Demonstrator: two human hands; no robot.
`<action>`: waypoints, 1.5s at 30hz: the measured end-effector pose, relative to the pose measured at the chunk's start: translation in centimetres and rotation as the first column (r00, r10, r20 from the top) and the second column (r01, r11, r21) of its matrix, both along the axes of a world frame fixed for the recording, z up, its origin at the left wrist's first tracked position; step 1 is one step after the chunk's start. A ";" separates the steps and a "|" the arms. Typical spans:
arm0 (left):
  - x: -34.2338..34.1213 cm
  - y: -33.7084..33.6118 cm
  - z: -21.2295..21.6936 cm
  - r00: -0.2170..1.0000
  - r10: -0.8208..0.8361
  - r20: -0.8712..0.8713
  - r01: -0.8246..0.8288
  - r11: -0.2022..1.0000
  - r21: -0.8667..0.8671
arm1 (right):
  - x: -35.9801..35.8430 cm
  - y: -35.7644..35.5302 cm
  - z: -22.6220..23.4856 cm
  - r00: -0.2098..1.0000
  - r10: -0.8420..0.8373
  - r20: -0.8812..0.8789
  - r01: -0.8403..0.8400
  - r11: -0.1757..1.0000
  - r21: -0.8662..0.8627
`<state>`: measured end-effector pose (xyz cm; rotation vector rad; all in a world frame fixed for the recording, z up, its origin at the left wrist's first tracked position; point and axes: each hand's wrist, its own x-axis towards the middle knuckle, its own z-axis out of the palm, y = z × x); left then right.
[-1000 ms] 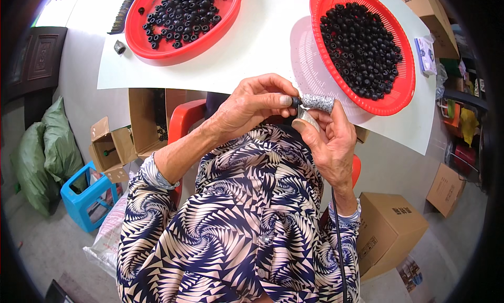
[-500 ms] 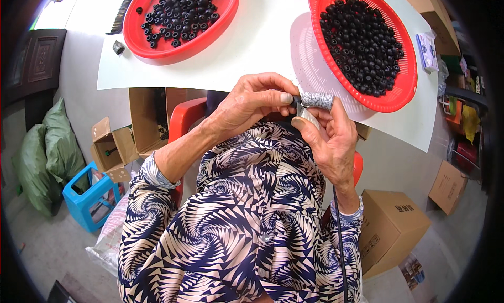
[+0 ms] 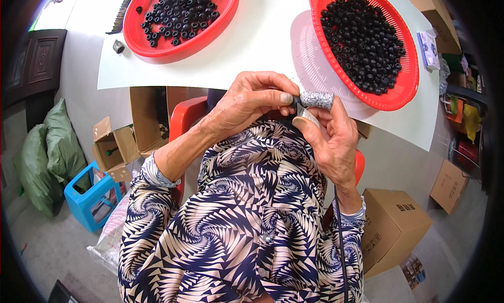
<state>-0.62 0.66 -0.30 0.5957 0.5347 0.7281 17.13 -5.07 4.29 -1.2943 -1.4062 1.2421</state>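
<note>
My left hand (image 3: 249, 99) is closed in a pinch on a small black rubber-like piece (image 3: 295, 102), held just past the near edge of the white table. Facing it, my right hand (image 3: 336, 140) is closed on a thin silvery blade-like strip (image 3: 301, 112), with the thumb pressing along it. The strip's tip meets the black piece; fingers hide most of both. A speckled grey-and-white sleeve (image 3: 317, 100) appears to wrap my bent right index finger. Beyond my hands stand a red tray (image 3: 181, 52) and a red basket (image 3: 362, 99), each with many small black round pieces.
On the white table (image 3: 262, 45), a small dark grey piece (image 3: 118, 46) lies left of the tray and a purple-white packet (image 3: 429, 50) sits at the right edge. Cartons (image 3: 394, 229), a blue stool (image 3: 92, 198) and green sacks (image 3: 63, 145) stand around my red chair (image 3: 184, 119).
Both hands keep the same grip and have hardly moved. The whole view has shifted very slightly.
</note>
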 end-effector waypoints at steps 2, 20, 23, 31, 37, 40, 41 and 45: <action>-0.2 0.1 0.2 1.000 -0.023 0.009 0.023 0.999 0.045 | 0.1 0.1 -0.1 1.000 -0.003 -0.008 0.003 1.000 -0.012; 0.7 -0.6 -0.2 0.997 0.002 0.072 0.002 0.998 -0.058 | 1.2 -0.1 0.7 0.970 -0.186 -0.158 0.168 0.978 -0.121; 0.8 -0.6 0.2 0.997 0.010 0.073 -0.009 1.000 -0.019 | 1.5 0.0 0.7 0.971 -0.187 -0.149 0.171 0.979 -0.111; 0.1 -0.4 0.0 0.999 0.014 0.030 -0.014 1.000 0.000 | 1.1 0.3 0.6 0.987 -0.145 -0.071 0.137 0.985 -0.108; 0.5 -0.6 0.4 0.995 0.053 -0.086 -0.054 0.998 -0.011 | 1.0 0.0 1.0 0.990 -0.137 -0.038 0.130 0.981 -0.143; 0.4 -0.6 0.4 0.990 0.051 -0.129 -0.053 0.998 -0.013 | 1.0 0.0 0.8 0.990 -0.124 -0.063 0.116 0.987 -0.114; 0.6 -0.7 0.3 0.989 0.057 -0.134 -0.061 0.998 -0.023 | 1.0 0.0 0.8 0.990 -0.127 -0.059 0.119 0.985 -0.126; 0.7 -0.6 -0.1 0.984 0.054 -0.172 -0.048 0.998 0.039 | 1.0 0.1 0.9 0.992 -0.123 -0.039 0.117 0.983 -0.140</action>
